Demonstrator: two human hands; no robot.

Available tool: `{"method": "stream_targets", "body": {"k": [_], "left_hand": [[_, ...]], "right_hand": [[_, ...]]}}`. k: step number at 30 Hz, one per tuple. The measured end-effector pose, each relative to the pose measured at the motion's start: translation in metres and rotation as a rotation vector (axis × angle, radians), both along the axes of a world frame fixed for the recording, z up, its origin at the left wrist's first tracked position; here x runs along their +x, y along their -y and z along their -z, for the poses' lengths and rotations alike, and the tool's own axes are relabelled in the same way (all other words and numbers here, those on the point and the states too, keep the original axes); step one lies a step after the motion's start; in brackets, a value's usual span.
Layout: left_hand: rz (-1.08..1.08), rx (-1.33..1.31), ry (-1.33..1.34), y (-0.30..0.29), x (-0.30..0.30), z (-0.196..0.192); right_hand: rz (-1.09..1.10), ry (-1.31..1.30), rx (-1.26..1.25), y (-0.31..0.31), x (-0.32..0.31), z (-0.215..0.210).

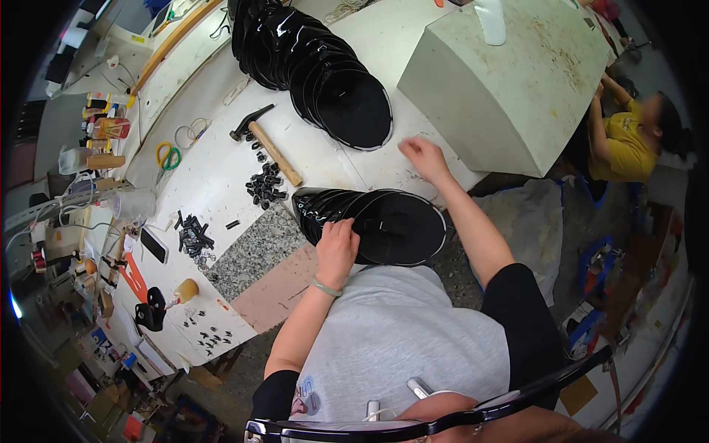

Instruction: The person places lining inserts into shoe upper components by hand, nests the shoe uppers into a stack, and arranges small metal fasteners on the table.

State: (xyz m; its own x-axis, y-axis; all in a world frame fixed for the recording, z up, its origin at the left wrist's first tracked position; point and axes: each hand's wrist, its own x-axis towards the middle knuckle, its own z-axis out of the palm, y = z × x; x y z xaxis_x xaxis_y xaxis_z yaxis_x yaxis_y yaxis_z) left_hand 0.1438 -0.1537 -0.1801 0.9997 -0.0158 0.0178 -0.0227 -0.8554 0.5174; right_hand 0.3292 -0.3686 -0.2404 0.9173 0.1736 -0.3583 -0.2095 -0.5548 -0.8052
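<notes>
A fanned stack of glossy black oval pieces (402, 227) lies at the near edge of the table, right in front of my body. My left hand (337, 247) rests on the left part of this stack, its fingers bent and gripping a black edge; the fingertips are partly hidden. My right hand (426, 160) hovers above the table beyond the near stack, fingers curled together. Whatever may be between them is too small to make out. Farther off, a longer stack of similar black pieces (353, 109) stretches toward the back left.
A hammer (275, 153) lies left of the stacks, near small black parts (264, 186). A speckled stone slab (258, 255) sits left of my left hand. Scissors (168, 156) and a phone (153, 245) are farther left. A large pale box (509, 81) stands right; beyond it sits a person in yellow (626, 144).
</notes>
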Motion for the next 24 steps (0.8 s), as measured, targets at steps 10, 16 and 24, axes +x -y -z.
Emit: {"method": "stream_targets", "body": {"k": [10,16,24], "left_hand": [[0.069,0.014,-0.018,0.003,0.014,-0.004],[0.028,-0.049,-0.116,0.004,0.014,0.000],[-0.415,-0.794,-0.255,-0.019,0.033,0.012]], "right_hand": [[0.135,0.093,-0.336,-0.066,0.055,0.018],[0.222,0.127,0.723,0.000,0.032,-0.001],[0.189,-0.405,0.643,0.126,-0.037,-0.038]]}}
